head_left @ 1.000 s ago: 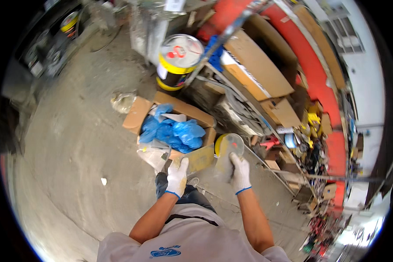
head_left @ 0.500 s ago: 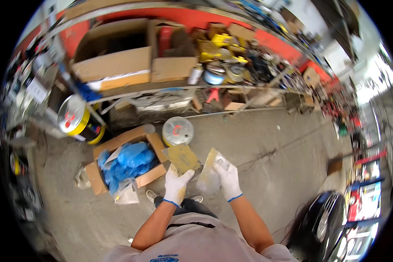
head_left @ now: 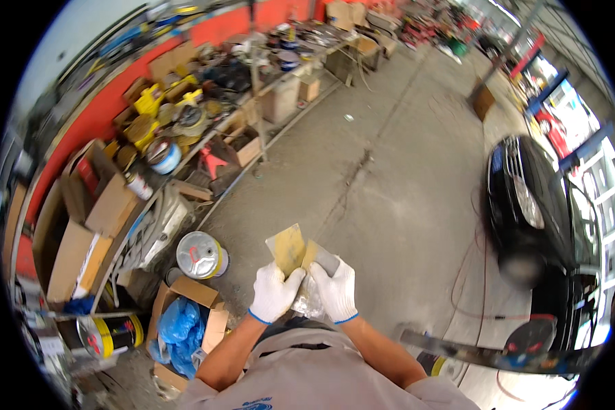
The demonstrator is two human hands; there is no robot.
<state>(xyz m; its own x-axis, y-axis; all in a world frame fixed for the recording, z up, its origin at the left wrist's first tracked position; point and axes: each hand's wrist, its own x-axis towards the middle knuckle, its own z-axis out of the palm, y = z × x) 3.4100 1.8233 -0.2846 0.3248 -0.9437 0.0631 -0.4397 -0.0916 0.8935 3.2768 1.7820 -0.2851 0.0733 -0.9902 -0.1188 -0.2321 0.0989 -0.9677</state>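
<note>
Both my hands wear white gloves with blue cuffs and meet in front of my chest. My left hand (head_left: 273,294) grips a flat, yellowish-smeared putty blade (head_left: 287,247) that points up and away from me. My right hand (head_left: 336,290) holds a second flat blade (head_left: 319,256) that overlaps the first one's right edge, with a crumpled clear bag (head_left: 309,301) bunched between the two hands. Below them is a bare concrete floor (head_left: 389,198).
A round metal tin with a yellow band (head_left: 201,255) lies on the floor at my left, next to a cardboard box holding blue plastic (head_left: 184,328). Cluttered shelves with boxes and tools (head_left: 150,157) run along the left. A black car (head_left: 533,219) stands at the right.
My view has swung to the right: shelves moved from the top to the left, and the car came into view. My hands kept the two blades together in front of me.
</note>
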